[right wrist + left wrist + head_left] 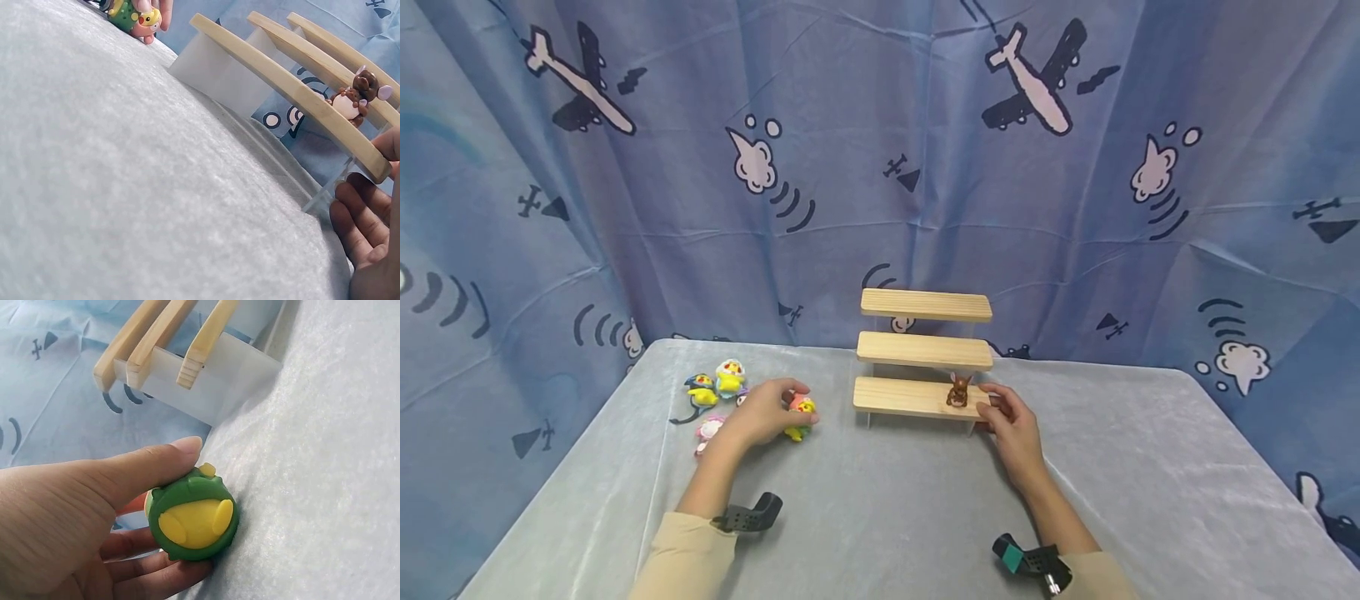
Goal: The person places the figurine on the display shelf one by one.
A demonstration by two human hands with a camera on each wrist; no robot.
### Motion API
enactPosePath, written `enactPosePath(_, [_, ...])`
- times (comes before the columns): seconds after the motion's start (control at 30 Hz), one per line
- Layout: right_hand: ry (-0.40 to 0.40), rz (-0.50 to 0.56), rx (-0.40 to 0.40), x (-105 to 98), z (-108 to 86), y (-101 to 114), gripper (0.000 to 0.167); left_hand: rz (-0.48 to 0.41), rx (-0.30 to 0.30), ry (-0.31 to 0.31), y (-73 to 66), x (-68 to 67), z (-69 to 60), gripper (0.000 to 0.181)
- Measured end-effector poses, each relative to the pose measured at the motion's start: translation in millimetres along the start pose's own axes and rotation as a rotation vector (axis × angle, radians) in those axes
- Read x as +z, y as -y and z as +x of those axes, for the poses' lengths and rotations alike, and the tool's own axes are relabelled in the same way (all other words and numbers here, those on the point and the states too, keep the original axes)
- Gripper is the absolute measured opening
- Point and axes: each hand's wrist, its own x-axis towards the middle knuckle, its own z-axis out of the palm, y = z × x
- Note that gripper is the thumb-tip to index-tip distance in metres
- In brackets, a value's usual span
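My left hand (763,414) holds a small toy figurine (802,406) between thumb and fingers, left of the stand. In the left wrist view the figurine's green and yellow base (195,520) faces the camera; in the right wrist view its pink and yellow head shows. A three-tier wooden display stand (891,395) with clear side supports stands at the back of the table. My right hand (1018,437) grips the right end of its lowest shelf, thumb at the board and fingers below. On that shelf, close to the right hand, sits a brown big-eared figurine (350,107).
Left of my left hand lie several more figurines: a yellow one with a blue hood (702,392), a yellow and white one (730,380) and a pink one (708,429). Another is partly hidden by the hand. A blue patterned curtain (865,167) hangs behind the grey-covered table (895,517).
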Motion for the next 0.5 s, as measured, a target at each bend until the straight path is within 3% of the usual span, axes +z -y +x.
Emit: enactPosePath(0.5, [0.008,0.006,0.005,0.8,-2.0,0.7,0.031,-0.044,0.044,-0.022,-9.6,-5.4,-1.9,0.051])
